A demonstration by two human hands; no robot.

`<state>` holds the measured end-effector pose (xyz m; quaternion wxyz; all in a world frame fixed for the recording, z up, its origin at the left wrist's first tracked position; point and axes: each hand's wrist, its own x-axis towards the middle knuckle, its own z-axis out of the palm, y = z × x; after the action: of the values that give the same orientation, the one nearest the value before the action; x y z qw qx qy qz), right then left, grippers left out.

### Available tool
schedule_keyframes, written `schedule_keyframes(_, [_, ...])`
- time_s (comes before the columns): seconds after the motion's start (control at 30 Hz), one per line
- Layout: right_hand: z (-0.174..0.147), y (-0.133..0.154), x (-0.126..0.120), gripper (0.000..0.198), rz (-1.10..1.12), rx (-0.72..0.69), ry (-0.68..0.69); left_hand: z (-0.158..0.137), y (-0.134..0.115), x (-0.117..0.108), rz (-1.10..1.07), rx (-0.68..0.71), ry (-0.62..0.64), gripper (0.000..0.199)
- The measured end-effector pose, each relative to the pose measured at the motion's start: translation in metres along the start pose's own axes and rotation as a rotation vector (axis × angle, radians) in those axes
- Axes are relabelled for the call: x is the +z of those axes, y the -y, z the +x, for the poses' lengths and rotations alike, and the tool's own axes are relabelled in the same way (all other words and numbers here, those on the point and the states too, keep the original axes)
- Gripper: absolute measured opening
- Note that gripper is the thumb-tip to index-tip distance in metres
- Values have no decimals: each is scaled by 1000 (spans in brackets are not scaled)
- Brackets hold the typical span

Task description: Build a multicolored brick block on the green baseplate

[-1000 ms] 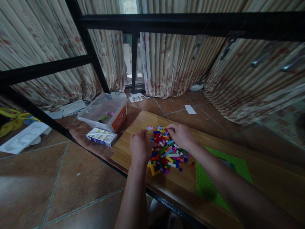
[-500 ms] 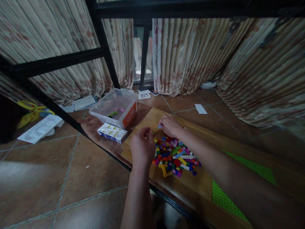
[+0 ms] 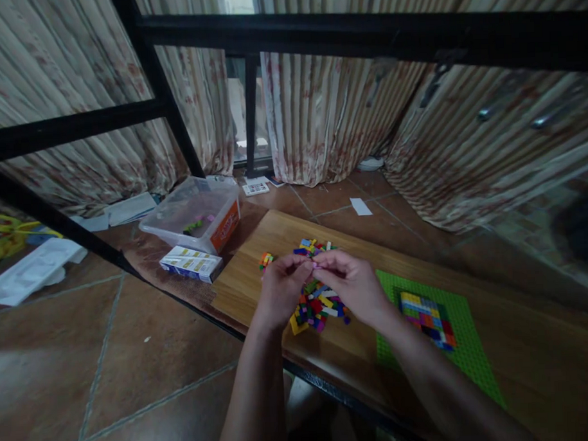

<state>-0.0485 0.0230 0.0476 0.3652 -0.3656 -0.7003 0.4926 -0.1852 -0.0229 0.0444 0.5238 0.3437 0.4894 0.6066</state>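
Above a heap of loose toy bricks [image 3: 321, 303], my two hands meet fingertip to fingertip. A small pinkish toy brick [image 3: 316, 265] shows between them. My left hand [image 3: 283, 288] pinches it from one side, and my right hand [image 3: 355, 284] pinches from the other. Fingers cover most of the brick. To the right of my right hand lies a green baseplate [image 3: 464, 324], bearing a flat patch of multicoloured bricks [image 3: 425, 319]. A small cluster of orange and green bricks [image 3: 265, 260] sits on the wooden board, just left of my left hand.
The wooden board [image 3: 249, 248] lies on a low bench. At its left end are a small white-and-blue box [image 3: 192, 262] and a clear plastic tub [image 3: 178, 211] with a few bricks inside. A black metal frame [image 3: 162, 109] stands in front of striped curtains.
My hands, apart over the heap before, have come together at a pinkish brick. The view has swung right, and the bricks on the green baseplate now show.
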Motion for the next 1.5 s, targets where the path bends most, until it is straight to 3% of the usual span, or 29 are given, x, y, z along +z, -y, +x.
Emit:
schedule_keyframes(0.1, [-14,-8,-5,25,261,215,-134,-1,1,11,-14,-42,40,25])
schedule_keyframes(0.17, [-19,-9,-7,30,339,285,-181,-1,3,15,16,-60,64,26])
schedule_keyframes(0.47, [-17,-12,8,35,606,377,-247,1,7,16,150,-51,-22,20])
schedule_keyframes(0.9, [-11,-30,29,12,984,485,-233,2,8,10,72,-73,-76,16])
schedule_keyframes(1.0, [-11,-23,29,20,971,487,-227,4,12,9,106,-73,-94,17])
schedule_keyframes(1.2, [-12,-14,31,36,720,454,-315,8,23,10,233,-18,-133,20])
schedule_keyframes(1.5, [-14,-15,23,30,827,422,-256,3,14,16,93,-100,-71,22])
